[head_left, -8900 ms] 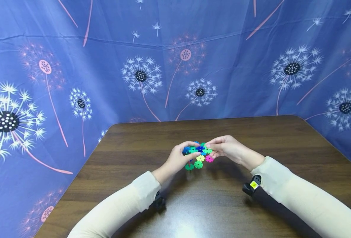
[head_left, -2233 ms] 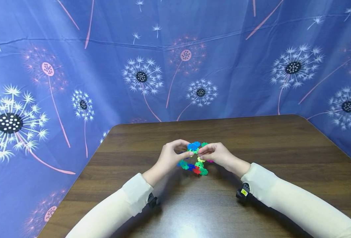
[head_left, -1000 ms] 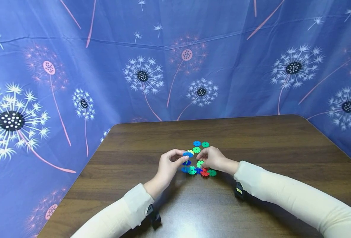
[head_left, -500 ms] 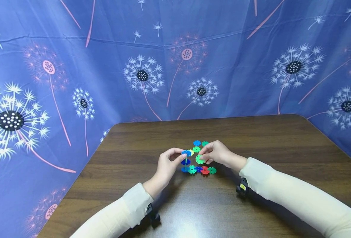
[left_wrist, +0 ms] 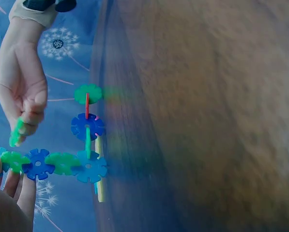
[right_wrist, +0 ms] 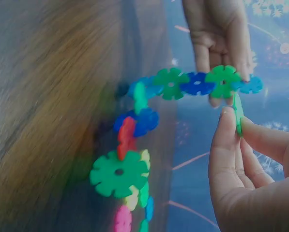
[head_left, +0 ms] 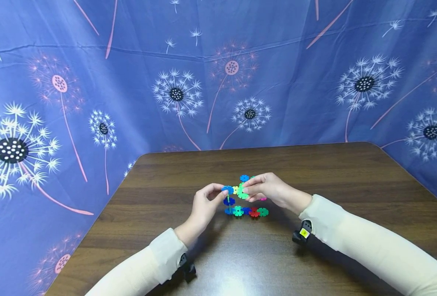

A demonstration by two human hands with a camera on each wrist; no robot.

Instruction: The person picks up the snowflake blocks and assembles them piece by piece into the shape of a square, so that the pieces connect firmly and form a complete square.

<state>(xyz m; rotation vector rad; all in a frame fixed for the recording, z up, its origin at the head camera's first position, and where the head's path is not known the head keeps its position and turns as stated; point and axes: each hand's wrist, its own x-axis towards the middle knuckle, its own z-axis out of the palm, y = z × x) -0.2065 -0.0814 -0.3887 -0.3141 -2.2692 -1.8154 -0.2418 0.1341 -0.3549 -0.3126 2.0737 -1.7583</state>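
Note:
Interlocking snowflake discs form a structure: an upright column of blue and green discs (left_wrist: pixel 38 164) rises from a row that runs right to a red disc (head_left: pixel 254 211) and a green end disc (head_left: pixel 262 211). My left hand (head_left: pixel 204 205) pinches the light blue disc (head_left: pixel 227 190) at the column's top. My right hand (head_left: pixel 273 191) pinches a single green disc (right_wrist: pixel 238 113) between thumb and fingers, edge-on in the right wrist view, close beside the column's top. Whether it touches the column is unclear. The right fingers hide part of the green disc in the head view.
Behind the column are a yellow disc (head_left: pixel 235 190), a blue disc (head_left: pixel 244 178) and a pink disc (head_left: pixel 263 198), partly behind my right hand. All sit on a brown wooden table (head_left: pixel 333 172). A blue dandelion-print cloth (head_left: pixel 292 82) hangs behind it.
Since a second ago, my right hand has lifted the green disc and brought it left to the column's top. My left hand keeps its pinch and has shifted slightly left.

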